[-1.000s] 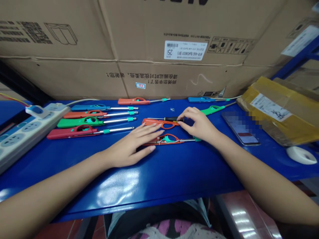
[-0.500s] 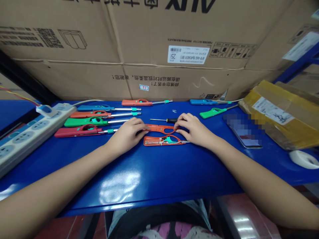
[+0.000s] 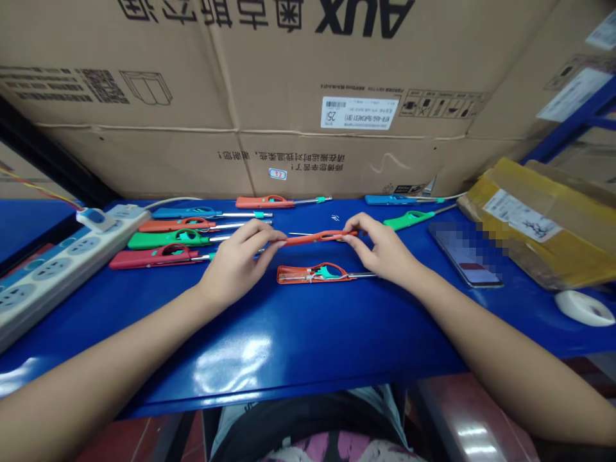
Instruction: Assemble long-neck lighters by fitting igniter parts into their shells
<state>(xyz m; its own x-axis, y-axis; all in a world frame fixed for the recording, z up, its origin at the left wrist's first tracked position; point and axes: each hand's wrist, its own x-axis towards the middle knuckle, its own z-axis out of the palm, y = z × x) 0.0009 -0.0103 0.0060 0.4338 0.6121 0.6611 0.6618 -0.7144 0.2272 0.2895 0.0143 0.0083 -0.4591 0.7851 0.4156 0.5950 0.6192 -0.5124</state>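
Between my two hands an orange lighter casing half (image 3: 315, 238) is held edge-on above the table. My left hand (image 3: 240, 260) pinches its left end with thumb and fingers. At its right end, my right hand (image 3: 378, 247) grips it the same way. Just below lies the opened lighter (image 3: 315, 274), an orange shell with its inner parts, a green trigger and a metal tube showing. Behind the held casing, a screwdriver (image 3: 299, 233) is mostly hidden; only its thin shaft shows clearly.
Several long-necked lighters (image 3: 156, 255) lie in a stack at left, beside a white power strip (image 3: 48, 269). An orange lighter (image 3: 264, 202) and blue and green ones (image 3: 409, 220) lie further back. At right are a phone (image 3: 464, 253), a yellow-taped parcel (image 3: 520, 221) and a white mouse-shaped object (image 3: 584, 308).
Both hands have lifted the orange casing half off the table and tilted it from flat to edge-on. The opened lighter below has stayed put. The camera view has shifted slightly.
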